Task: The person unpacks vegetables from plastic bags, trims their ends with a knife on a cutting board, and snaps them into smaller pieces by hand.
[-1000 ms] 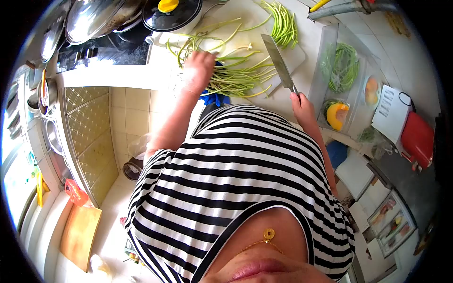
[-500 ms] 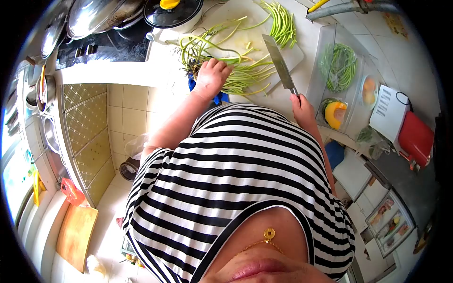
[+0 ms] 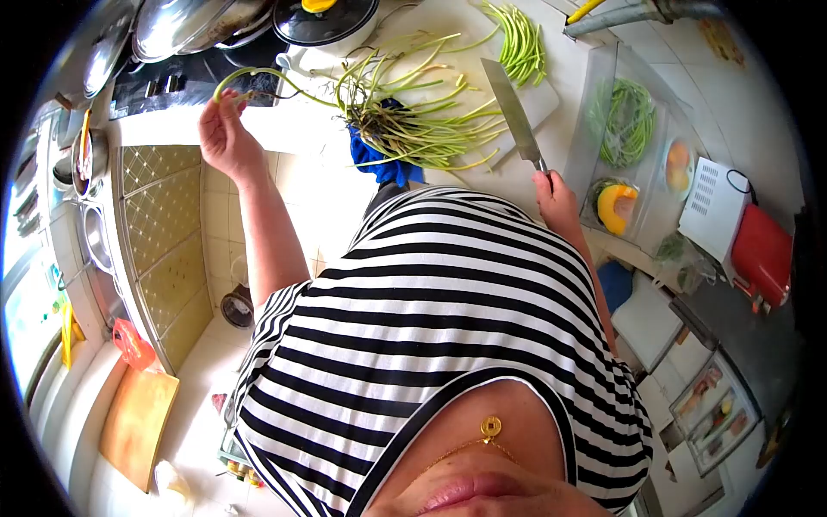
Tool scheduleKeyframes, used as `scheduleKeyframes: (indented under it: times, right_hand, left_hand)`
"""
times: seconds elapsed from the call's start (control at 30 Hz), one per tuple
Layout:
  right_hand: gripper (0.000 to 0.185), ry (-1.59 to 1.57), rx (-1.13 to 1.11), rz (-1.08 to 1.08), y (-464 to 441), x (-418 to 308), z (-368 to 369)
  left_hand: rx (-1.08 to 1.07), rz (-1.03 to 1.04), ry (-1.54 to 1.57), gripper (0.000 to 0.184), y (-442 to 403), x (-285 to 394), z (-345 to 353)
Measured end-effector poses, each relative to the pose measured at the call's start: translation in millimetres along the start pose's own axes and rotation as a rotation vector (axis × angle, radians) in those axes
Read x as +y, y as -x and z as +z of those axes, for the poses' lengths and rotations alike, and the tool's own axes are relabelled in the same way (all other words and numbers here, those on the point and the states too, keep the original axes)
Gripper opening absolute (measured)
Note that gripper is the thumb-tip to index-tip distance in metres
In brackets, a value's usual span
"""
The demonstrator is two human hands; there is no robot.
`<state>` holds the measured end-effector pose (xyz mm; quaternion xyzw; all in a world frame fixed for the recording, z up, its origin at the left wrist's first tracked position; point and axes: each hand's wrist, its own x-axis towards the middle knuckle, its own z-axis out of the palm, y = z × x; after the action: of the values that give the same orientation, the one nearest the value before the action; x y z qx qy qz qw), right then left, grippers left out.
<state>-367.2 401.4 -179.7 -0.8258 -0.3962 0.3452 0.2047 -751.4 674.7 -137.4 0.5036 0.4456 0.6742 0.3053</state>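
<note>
My left hand (image 3: 231,142) is raised at the left, with thumb and fingers closed on one long green garlic scape (image 3: 258,71), which curves back toward the counter. A loose heap of garlic scapes (image 3: 448,129) with dark, withered ends lies partly on the white cutting board (image 3: 541,105). Under those dark ends is a blue cloth-like item (image 3: 369,153). My right hand (image 3: 556,198) grips a broad kitchen knife (image 3: 514,108) by its handle, the blade pointing up and away over the board. A neater bunch of garlic scapes (image 3: 519,43) rests at the board's far right.
A clear bin (image 3: 594,86) to the right holds bagged green stems (image 3: 627,121) and a cut piece of pumpkin (image 3: 615,207). The black stove (image 3: 189,95) and a lidded pot (image 3: 327,24) stand at the far left. A wooden board (image 3: 138,426) leans at lower left.
My left hand has lifted off the heap and moved left, carrying one garlic scape. More of the dark ends and blue item now show. My right hand and the knife have hardly moved.
</note>
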Motion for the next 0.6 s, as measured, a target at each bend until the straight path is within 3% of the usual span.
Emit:
scheduleKeyframes:
  times: [0.17,0.3,0.37,0.43,0.6]
  right_hand:
    - [0.033,0.014,-0.006,-0.045,-1.0,-7.1,-0.8]
    - [0.033,-0.007,-0.031,-0.027,-1.1,-9.4,-0.7]
    - [0.033,-0.021,-0.029,-0.049,0.2,-13.5,-0.9]
    - [0.034,-0.024,-0.044,-0.024,1.5,-19.3,-1.1]
    - [0.036,-0.032,-0.081,0.010,2.2,-17.3,-0.1]
  left_hand:
    - [0.081,0.045,0.090,0.012,-8.0,10.6,-21.0]
    - [0.072,0.085,-0.072,0.013,-4.7,-4.2,-43.2]
    - [-0.024,0.094,-0.497,0.015,-2.2,-24.8,-61.9]
    - [-0.061,-0.025,-0.706,0.027,3.5,-33.9,-68.1]
    - [-0.134,-0.067,-0.798,0.035,11.2,-46.9,-68.8]
